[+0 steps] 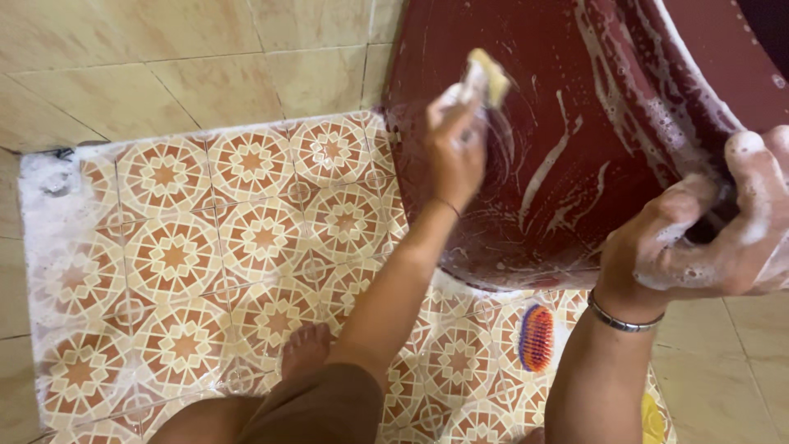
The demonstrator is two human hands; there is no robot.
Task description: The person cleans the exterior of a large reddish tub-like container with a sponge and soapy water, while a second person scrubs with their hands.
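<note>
A large dark red plastic tub [592,123] is tipped up on its side, streaked with white soap foam. My left hand [454,148] presses a yellow sponge [488,76] against the tub's outer wall. My right hand [711,238], covered in suds and wearing a metal bangle at the wrist, grips the tub's rim at the right and holds it tilted.
Patterned orange and white floor tiles [189,255] lie below, wet and soapy, bordered by plain beige tiles. A purple and orange scrub brush [537,337] lies on the floor under the tub. My bare foot [306,347] and knee are at the bottom. Something yellow [652,419] shows bottom right.
</note>
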